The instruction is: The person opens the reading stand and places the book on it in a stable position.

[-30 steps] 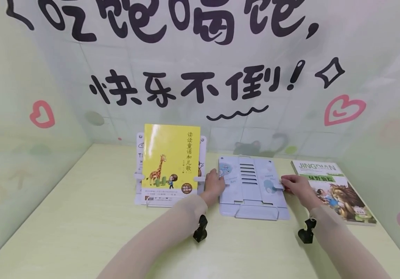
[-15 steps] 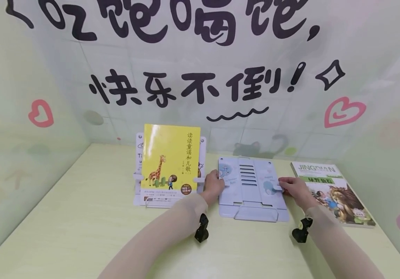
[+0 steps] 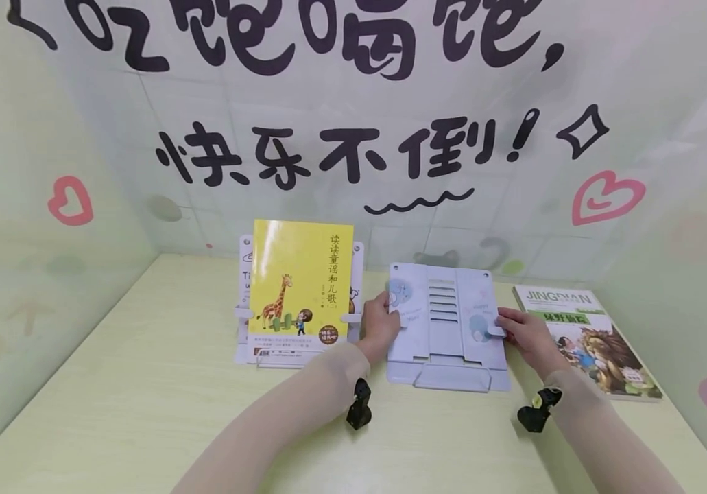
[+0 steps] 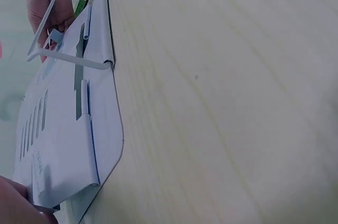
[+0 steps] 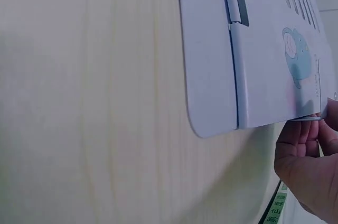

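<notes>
A pale blue-white book stand (image 3: pixel 442 319) with slots and elephant prints stands between my two hands, its back panel tilted up from a flat base on the table. My left hand (image 3: pixel 380 328) holds the panel's left edge, the fingers partly hidden behind it. At the right edge my right hand (image 3: pixel 532 336) grips the panel by its side clip; in the right wrist view the thumb of the right hand (image 5: pixel 311 166) is in front and the fingers curl behind. A clear-looking wire lip (image 4: pixel 68 57) juts from the base's front in the left wrist view.
To the left, a yellow book (image 3: pixel 304 288) with a giraffe leans on another book stand (image 3: pixel 245 343), held by side clips. An illustrated book (image 3: pixel 600 346) lies flat on the table (image 3: pixel 143 412) at the right. A printed curtain wall (image 3: pixel 304 199) closes the back.
The book stand's back panel has risen from lying low to a steeper tilt, its top edge now higher. Both hands have kept hold of its sides and shifted slightly with it.
</notes>
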`<state>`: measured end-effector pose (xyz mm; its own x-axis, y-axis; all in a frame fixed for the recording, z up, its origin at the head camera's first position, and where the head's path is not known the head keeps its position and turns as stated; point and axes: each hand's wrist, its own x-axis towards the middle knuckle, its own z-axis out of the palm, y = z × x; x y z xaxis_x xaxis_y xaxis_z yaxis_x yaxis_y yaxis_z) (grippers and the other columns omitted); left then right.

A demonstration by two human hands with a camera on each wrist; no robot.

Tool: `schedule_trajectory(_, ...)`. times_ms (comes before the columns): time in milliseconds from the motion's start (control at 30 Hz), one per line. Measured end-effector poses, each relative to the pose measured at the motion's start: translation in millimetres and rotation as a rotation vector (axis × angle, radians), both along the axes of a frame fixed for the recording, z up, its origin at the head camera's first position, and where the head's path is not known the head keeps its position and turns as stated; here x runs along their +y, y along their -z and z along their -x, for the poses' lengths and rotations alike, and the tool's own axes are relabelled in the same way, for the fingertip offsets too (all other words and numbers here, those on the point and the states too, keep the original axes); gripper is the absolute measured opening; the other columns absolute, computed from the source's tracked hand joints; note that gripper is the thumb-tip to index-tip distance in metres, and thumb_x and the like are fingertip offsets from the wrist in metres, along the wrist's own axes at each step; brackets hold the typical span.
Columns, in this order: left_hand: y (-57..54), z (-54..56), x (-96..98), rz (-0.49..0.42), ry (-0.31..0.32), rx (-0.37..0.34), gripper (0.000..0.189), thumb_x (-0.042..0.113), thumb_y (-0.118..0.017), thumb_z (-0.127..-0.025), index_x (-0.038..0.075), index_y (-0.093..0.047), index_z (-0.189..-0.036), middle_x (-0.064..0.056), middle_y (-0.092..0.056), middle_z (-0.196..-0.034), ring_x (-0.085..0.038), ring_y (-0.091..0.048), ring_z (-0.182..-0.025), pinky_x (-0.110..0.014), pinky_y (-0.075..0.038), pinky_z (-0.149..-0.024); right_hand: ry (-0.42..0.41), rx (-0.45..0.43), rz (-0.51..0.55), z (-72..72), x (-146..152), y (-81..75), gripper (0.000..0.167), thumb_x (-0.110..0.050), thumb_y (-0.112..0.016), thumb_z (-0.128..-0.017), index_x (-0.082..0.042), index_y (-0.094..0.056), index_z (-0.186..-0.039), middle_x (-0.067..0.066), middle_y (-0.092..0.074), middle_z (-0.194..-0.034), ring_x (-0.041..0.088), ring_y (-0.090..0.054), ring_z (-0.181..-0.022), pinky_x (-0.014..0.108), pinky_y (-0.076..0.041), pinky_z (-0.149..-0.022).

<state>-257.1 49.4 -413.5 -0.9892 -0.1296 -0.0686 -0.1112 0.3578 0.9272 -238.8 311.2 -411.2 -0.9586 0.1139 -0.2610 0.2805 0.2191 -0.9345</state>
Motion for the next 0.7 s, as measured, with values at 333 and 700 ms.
schedule_trajectory(333, -9.1, -2.4, 4.8, -0.09, -0.049, 0.028, 0.044, -0.006, -0.053, -0.086, 0.003, -0.052, -0.129, -0.007, -0.056, -0.111, -0.019, -0.052, -0.098, -0.031, -0.047, -0.091, -0.005, 0.143, 0.181, -9.8, 6.8, -3.5, 0.012, -0.005, -0.053, -0.094, -0.013, -0.05, -0.102, -0.014, -0.053, -0.081, -0.001, -0.051, -0.073, 0.014, -0.045, -0.066)
schedule_trajectory(700, -17.3, -8.9, 0.4, -0.117, -0.039, 0.11, 0.033, -0.007, -0.053, -0.085, 0.005, -0.058, -0.116, -0.005, -0.059, -0.101, -0.017, -0.054, -0.091, -0.029, -0.048, -0.085, -0.071, 0.247, 0.174, -15.6, 17.9, -5.2, 0.016, -0.002, -0.055, -0.093, -0.013, -0.05, -0.103, -0.01, -0.053, -0.085, 0.002, -0.051, -0.077, 0.015, -0.047, -0.067)
